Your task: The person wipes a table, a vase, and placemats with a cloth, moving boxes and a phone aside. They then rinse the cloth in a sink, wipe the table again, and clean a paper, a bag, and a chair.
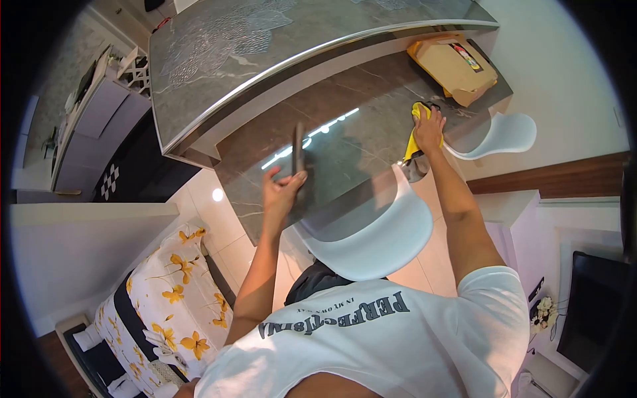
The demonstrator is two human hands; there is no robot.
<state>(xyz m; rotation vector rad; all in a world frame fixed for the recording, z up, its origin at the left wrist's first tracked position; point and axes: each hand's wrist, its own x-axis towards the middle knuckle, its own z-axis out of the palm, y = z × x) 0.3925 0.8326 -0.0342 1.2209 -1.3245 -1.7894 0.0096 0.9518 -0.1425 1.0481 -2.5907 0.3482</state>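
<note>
My left hand (282, 191) is over the left part of the lower grey marbled counter (265, 142). Its thumb and fingers grip the bottom end of a slim dark object (298, 147), held upright; motion blur hides what kind it is. On the right, my right hand (430, 129) presses on a yellow and black cloth (413, 140) against the counter surface, fingers bunched on it. Part of the cloth hangs towards the counter's near edge.
A brown cardboard package (458, 69) lies at the counter's right end. White chairs (378, 242) (501, 138) stand at the near edge. Beyond rises a higher marbled counter (305, 50) with clear leaf-shaped mats (219, 43). A flowered bed (172, 292) is at lower left.
</note>
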